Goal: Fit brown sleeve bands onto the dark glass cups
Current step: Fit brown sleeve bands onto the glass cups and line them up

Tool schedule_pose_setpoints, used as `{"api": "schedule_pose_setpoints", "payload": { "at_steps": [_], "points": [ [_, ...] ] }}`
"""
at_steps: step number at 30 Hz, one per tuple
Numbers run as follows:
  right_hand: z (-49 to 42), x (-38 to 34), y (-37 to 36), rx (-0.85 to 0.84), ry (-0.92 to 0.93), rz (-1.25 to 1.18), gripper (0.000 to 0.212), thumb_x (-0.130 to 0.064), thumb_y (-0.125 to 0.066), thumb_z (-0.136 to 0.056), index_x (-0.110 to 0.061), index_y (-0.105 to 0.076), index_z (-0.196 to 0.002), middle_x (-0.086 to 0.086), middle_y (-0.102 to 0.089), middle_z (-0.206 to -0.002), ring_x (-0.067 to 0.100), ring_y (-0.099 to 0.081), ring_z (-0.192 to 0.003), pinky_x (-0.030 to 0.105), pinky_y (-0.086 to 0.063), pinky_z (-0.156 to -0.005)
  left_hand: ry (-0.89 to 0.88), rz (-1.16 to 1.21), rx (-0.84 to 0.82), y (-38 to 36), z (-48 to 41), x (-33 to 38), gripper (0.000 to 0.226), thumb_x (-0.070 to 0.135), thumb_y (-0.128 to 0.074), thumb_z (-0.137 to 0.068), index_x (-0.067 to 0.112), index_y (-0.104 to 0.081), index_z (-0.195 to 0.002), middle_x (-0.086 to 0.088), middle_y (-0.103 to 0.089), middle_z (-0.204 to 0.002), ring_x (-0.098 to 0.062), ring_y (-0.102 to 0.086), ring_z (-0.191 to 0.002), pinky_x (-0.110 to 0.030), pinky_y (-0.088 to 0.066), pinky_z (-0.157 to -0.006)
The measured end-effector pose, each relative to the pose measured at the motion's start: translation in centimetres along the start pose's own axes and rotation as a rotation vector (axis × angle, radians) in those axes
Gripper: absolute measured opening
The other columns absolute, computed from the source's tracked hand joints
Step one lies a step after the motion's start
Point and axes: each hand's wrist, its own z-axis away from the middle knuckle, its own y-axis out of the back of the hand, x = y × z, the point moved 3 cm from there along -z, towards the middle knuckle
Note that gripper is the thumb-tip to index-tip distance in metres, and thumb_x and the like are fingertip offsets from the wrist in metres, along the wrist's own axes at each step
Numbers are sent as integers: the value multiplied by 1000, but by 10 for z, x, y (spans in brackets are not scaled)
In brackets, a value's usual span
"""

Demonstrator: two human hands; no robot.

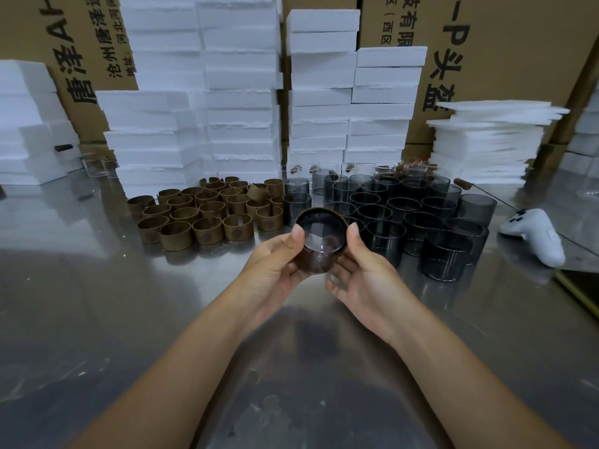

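Note:
Both hands hold one dark glass cup (321, 236) above the table's middle, its mouth tilted toward me. A brown sleeve band (312, 262) wraps its lower wall. My left hand (275, 267) grips the cup's left side, thumb on the rim. My right hand (363, 273) grips the right side, thumb on the rim, fingers curled beneath. Several loose brown bands (207, 212) stand behind on the left. Several bare dark cups (418, 218) stand behind on the right.
The steel table (97, 319) spreads around my forearms. White foam blocks (240, 92) are stacked along the back, with cardboard boxes (502, 43) behind them. A white game controller (534, 236) lies at the right. A few clear glasses (97, 165) stand at back left.

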Motion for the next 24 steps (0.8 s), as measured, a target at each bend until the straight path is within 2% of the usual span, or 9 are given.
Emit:
{"api": "schedule_pose_setpoints", "payload": {
  "at_steps": [2, 5, 8, 12, 15, 20, 24],
  "points": [
    [0, 1, 0, 31, -11, -18, 40, -52, -58, -73, -17, -71, -88, -1, -69, -80, 6, -62, -70, 20, -43, -60, -3, 3, 22, 0, -1, 0, 111, 57, -88, -41, -9, -53, -123, -20, -66, -117, -26, -65, -108, -29, -54, -90],
    [0, 1, 0, 28, -27, -72, 38, -49, -57, -72, -17, -69, -87, -2, -69, -78, 6, -60, -67, 21, -38, -58, -18, 12, 20, -1, -2, -1, 106, 55, -87, -41, -9, -55, -120, -17, -69, -111, -21, -68, -99, -26, -55, -83],
    [0, 0, -1, 24, -51, -114, 36, -46, -56, -71, -17, -67, -89, -4, -69, -78, 5, -59, -64, 20, -37, -54, -26, 10, 14, 0, -3, -2, 104, 55, -88, -38, -7, -57, -116, -17, -69, -109, -21, -68, -98, -27, -56, -84],
    [-1, -1, -1, 38, -63, -127, 30, -43, -56, -72, -18, -66, -87, -5, -69, -74, 6, -57, -63, 22, -35, -55, -53, -3, 44, 0, -3, -1, 127, 56, -89, -33, -14, -44, -128, -27, -60, -123, -25, -64, -101, -32, -54, -89],
    [-1, 0, 0, 44, -66, -140, 26, -40, -54, -80, -17, -65, -84, -4, -69, -72, 5, -58, -60, 22, -34, -55, -60, -10, 50, 0, -3, -1, 131, 57, -89, -31, -15, -42, -129, -29, -56, -127, -26, -62, -103, -34, -51, -92],
    [0, 0, 1, 24, -80, -118, 25, -39, -51, -87, -19, -65, -84, -6, -70, -71, 4, -63, -58, 24, -38, -62, -64, -34, 26, 3, -3, 1, 119, 57, -89, -36, -13, -49, -124, -20, -65, -113, -22, -64, -98, -32, -52, -91],
    [-1, 0, 2, 13, -78, -108, 24, -39, -52, -86, -19, -65, -84, -7, -71, -72, 3, -65, -60, 25, -41, -67, -45, -60, -8, 6, -4, 0, 90, 57, -87, -44, -1, -64, -109, -15, -70, -109, -21, -66, -98, -30, -55, -89]
  ]
}}
